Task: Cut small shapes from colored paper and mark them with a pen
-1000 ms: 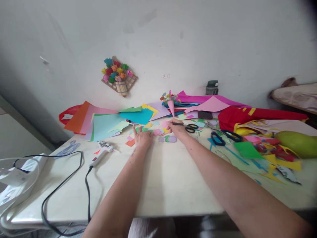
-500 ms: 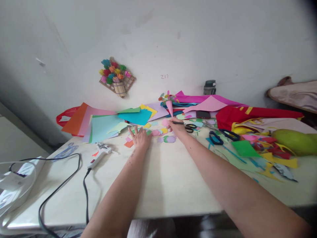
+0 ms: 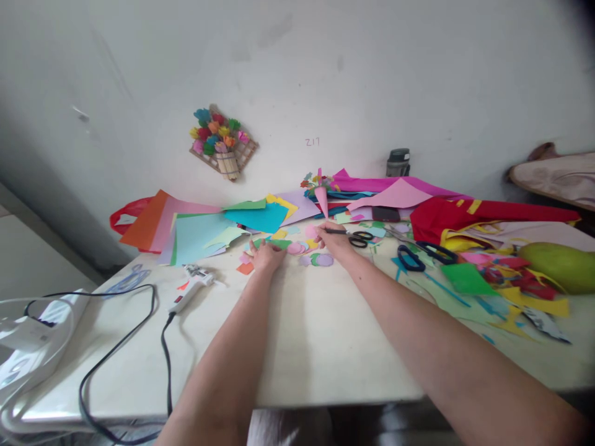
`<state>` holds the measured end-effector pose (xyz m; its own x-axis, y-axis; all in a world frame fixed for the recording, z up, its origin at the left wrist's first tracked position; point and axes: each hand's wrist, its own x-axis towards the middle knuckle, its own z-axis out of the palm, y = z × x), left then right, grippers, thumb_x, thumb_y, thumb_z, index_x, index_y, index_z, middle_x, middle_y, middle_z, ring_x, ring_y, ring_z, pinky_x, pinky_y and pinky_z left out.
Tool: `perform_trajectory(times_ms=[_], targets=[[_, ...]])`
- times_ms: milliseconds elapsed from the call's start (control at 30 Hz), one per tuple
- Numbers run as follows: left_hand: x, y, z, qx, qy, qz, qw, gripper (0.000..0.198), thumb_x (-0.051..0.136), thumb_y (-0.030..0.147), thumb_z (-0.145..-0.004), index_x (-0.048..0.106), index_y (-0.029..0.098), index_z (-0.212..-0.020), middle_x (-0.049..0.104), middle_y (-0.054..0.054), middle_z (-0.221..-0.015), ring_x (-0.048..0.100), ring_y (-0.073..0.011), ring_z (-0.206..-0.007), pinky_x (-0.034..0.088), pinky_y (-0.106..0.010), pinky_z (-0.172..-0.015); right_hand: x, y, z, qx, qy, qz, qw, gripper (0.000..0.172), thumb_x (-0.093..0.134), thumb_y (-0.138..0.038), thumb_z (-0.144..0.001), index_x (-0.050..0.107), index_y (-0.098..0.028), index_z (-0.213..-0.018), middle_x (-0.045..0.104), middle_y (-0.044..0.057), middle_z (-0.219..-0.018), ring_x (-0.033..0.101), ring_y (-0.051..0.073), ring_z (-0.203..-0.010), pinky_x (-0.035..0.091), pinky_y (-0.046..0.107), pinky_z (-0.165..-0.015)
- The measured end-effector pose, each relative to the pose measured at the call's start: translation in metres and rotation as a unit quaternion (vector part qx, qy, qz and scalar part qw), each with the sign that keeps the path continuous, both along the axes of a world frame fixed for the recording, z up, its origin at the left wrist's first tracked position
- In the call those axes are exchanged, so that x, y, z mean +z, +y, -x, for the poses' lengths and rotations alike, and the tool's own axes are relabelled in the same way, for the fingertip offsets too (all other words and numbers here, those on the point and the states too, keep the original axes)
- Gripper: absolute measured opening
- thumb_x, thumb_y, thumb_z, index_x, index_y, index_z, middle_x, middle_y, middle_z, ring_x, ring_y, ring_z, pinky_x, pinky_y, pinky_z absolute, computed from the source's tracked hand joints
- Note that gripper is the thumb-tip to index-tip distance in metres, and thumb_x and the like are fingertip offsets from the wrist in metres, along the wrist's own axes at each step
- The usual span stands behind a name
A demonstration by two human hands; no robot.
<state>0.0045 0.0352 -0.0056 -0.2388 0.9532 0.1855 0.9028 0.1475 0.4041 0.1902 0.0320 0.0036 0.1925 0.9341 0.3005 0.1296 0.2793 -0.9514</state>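
Observation:
My left hand (image 3: 268, 255) is at the scattered paper cut-outs, its fingers drawn together on a green paper piece (image 3: 279, 244). My right hand (image 3: 333, 241) grips a slim black pen (image 3: 335, 231), which lies across its fingers. Its fingertips are beside a pink paper circle (image 3: 311, 231); whether they touch it I cannot tell. Just right of this hand are small black-handled scissors (image 3: 359, 239). Between the hands lie overlapping pink circles (image 3: 295, 248) and a lilac circle (image 3: 325, 260).
Coloured sheets (image 3: 198, 235) lie back left. A glue gun (image 3: 189, 294) and its cord are on the left, near a power strip (image 3: 60, 334). Right are larger scissors (image 3: 411, 258), paper scraps (image 3: 469, 279) and a green fruit (image 3: 558, 266). A pink paper cone (image 3: 321, 201) holds small flowers at the back.
My left hand's spread fingers have come together on the green piece, more of which now shows. My right hand keeps the pen in nearly the same place. The view has shifted slightly.

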Motion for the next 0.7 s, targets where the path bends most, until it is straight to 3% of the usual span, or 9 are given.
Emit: perform_trajectory(times_ms=[333, 467, 600, 700], targets=[[0.002, 0.0, 0.002, 0.035, -0.06, -0.028, 0.997, 0.016, 0.06, 0.038, -0.068, 0.068, 0.029, -0.079, 0.045, 0.001, -0.137, 0.016, -0.0332, -0.136, 0.006, -0.059, -0.104, -0.002, 0.002, 0.0, -0.005, -0.012, -0.001, 1.0, 0.015, 0.056, -0.027, -0.073, 0.059, -0.015, -0.065, 0.059, -0.003, -0.05, 0.047, 0.005, -0.034, 0.037, 0.015, -0.035], [0.007, -0.002, 0.006, 0.031, -0.084, -0.107, 0.99, 0.011, 0.055, 0.031, -0.071, 0.065, 0.026, -0.073, 0.058, 0.0, -0.123, 0.035, -0.0287, -0.127, 0.02, -0.049, -0.105, 0.0, -0.001, 0.0, -0.003, 0.004, -0.007, 1.0, 0.014, 0.056, -0.026, -0.073, 0.059, -0.015, -0.064, 0.059, -0.002, -0.05, 0.047, 0.005, -0.035, 0.037, 0.016, -0.037], [0.012, -0.004, 0.01, -0.047, -0.222, -0.152, 0.962, 0.01, 0.055, 0.029, -0.068, 0.06, 0.021, -0.071, 0.069, -0.004, -0.094, 0.06, -0.022, -0.097, 0.043, -0.032, -0.085, 0.006, -0.004, 0.002, 0.028, 0.051, -0.014, 0.998, 0.014, 0.057, -0.026, -0.073, 0.058, -0.015, -0.065, 0.063, 0.0, -0.055, 0.049, 0.006, -0.036, 0.036, 0.017, -0.037], [0.013, -0.008, 0.01, -0.159, -0.397, -0.113, 0.897, 0.019, 0.064, 0.033, -0.062, 0.054, 0.018, -0.066, 0.064, -0.001, -0.065, 0.065, -0.0195, -0.073, 0.048, -0.03, -0.07, 0.012, -0.008, 0.003, 0.048, 0.089, -0.001, 0.995, 0.014, 0.058, -0.028, -0.074, 0.059, -0.015, -0.071, 0.065, 0.0, -0.063, 0.054, 0.006, -0.04, 0.036, 0.016, -0.038]])
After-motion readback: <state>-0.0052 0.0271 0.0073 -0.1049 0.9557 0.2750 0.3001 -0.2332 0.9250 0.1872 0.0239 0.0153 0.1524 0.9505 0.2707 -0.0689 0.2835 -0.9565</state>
